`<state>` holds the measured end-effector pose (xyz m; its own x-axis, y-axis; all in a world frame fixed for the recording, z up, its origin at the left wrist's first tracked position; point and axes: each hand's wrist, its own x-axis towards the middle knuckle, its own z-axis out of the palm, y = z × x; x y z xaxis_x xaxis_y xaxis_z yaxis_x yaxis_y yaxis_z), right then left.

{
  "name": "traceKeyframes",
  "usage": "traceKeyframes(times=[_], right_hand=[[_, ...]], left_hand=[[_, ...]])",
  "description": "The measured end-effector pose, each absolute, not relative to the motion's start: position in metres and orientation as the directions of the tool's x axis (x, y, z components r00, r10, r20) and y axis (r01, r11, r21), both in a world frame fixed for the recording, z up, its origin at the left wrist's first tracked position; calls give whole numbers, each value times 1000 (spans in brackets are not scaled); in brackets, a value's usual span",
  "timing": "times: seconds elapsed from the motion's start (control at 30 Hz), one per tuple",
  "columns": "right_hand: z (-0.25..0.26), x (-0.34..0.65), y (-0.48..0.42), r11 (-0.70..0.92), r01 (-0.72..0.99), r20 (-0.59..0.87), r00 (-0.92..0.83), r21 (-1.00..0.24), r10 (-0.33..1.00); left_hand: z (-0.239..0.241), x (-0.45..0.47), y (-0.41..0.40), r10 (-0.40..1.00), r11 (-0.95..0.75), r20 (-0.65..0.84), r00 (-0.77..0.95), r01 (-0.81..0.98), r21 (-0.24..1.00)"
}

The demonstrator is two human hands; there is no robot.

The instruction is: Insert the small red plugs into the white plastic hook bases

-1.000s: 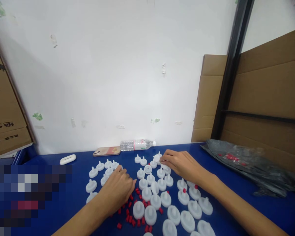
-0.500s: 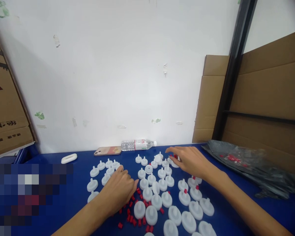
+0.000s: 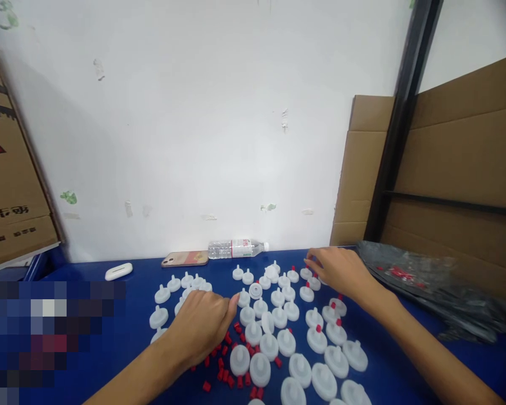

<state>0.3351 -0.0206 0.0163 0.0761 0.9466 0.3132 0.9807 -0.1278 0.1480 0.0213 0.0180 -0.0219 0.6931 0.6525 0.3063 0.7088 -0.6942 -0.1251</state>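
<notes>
My left hand is a closed fist, thumb uppermost, over the left-middle of the blue table; whatever may be in it is hidden. Small red caps lie loose below and to its right. White round lids with a central spout stand behind and left of it. My right hand hovers over the back right lids, fingers bent and tips apart, with no held thing visible. Beneath its fingers are a lid with a red tip and a plain lid. Other red-tipped lids stand nearer me.
A clear plastic bottle and a phone lie along the wall. A white oval case is at the left. Grey plastic bags with red pieces lie at the right. Cardboard stands beside a dark post.
My right hand has moved right, uncovering a red-tipped lid at the back and others beside it. My left fist has shifted slightly, its thumb now pointing up more.
</notes>
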Motion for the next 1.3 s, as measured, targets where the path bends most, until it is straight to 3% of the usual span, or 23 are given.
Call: traceKeyframes(times=[0.33,0.5,0.6,0.83,1.1,1.2,1.3], right_hand=[[8,343,-19,-253,954,208,217,162,954],[11,349,-19,-316,933,180,286,169,941],[12,350,-18,-332,929,175,304,164,936],[11,360,-16,-401,903,191,372,151,909],[9,371,-17,-471,874,153,452,118,879],[10,368,-16,-431,900,192,413,63,890],[13,357,-15,-293,955,240,293,-39,925]], left_hand=[[-21,23,17,807,-590,285,517,699,404],[-14,25,22,876,-362,91,473,522,773],[-9,24,25,877,-196,-22,480,399,896],[-7,19,23,840,35,-136,525,198,980],[-13,15,32,777,178,-223,589,135,975],[-12,14,32,759,219,-259,597,141,965],[-10,13,30,743,254,-303,597,167,953]])
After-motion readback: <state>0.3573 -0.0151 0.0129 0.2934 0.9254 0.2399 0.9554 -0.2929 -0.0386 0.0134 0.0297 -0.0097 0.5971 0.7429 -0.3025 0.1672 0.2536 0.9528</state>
